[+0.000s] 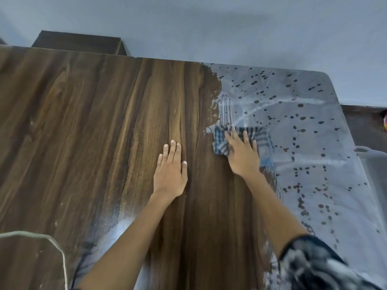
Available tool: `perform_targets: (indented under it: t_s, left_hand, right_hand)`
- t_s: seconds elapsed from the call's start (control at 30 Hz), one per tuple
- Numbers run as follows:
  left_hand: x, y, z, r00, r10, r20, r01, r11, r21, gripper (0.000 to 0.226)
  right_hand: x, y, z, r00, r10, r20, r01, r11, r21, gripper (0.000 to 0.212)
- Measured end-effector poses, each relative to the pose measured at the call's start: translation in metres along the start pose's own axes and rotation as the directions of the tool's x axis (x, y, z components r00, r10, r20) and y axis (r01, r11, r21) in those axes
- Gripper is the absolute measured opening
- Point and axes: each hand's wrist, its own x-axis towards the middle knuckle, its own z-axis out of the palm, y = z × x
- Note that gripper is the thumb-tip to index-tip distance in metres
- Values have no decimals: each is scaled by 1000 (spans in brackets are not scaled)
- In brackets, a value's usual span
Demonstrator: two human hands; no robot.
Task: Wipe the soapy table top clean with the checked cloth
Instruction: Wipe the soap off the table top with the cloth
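Pressing: right hand [243, 152], fingers flat on checked cloth [259, 137] at edge of soapy film [303, 126]; left hand [170, 174] spread flat on bare wooden counter [94, 122], holding nothing

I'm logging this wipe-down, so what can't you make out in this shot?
Head view only:
- Checked cloth: middle hidden under the right hand.
- Table top: near edge cut off by the frame; right side veiled by soap film.
- Colourful object: cut off by the right edge, unidentifiable.
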Motion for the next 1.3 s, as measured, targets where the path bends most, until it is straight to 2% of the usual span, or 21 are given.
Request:
perform_targets:
  t_s: [0.1,0.17,0.27,0.37,0.43,0.53,0.67,0.73,0.87,0.93,1.07,1.17,1.3]
  left_hand:
    - [6,1,-1,1000,5,3,-5,1000,18,53]
    - [11,0,-3,1000,25,4,-25,999,24,52]
    - [20,-4,-5,998,57,8,-57,998,16,52]
    - [31,-6,-6,997,79,-10,-78,997,21,51]
    - [40,-8,-6,995,100,-18,-99,995,23,51]
    - [57,-6,-8,993,118,-24,-117,992,41,51]
    - [81,0,-9,992,122,-25,-120,991,54,50]
    - [93,2,-11,991,130,-18,-128,990,55,50]
    - [117,-1,-17,986,167,15,-167,985,43,52]
    - [126,-5,-19,981,194,3,-194,980,42,50]
    - [140,-10,-20,973,229,-27,-228,973,42,48]
    - [150,-9,-20,973,229,-25,-228,972,58,49]
    - [161,-4,-19,971,236,-26,-233,969,85,49]
  right_hand:
    - [32,-30,0,1000,-19,24,18,1000,9,53]
    - [30,-43,3,990,-136,25,136,991,17,54]
    - [0,-33,6,934,-353,47,354,935,-1,55]
    - [-35,-4,5,885,-454,105,456,890,8,56]
    - [-37,17,-3,901,-416,125,418,908,9,53]
    - [4,34,-17,963,-259,79,260,965,-11,54]
    - [78,3,-24,997,-28,71,31,999,-34,55]
    - [87,-24,-20,998,-55,32,57,997,-43,57]
    - [29,-41,4,934,-354,50,356,934,-39,57]
    - [-7,-25,11,903,-425,60,427,904,-31,57]
    - [-8,14,-3,923,-366,116,370,929,-9,57]
    - [45,28,-20,981,-191,25,192,980,-47,57]
    - [120,7,-29,999,-15,50,17,998,-53,55]
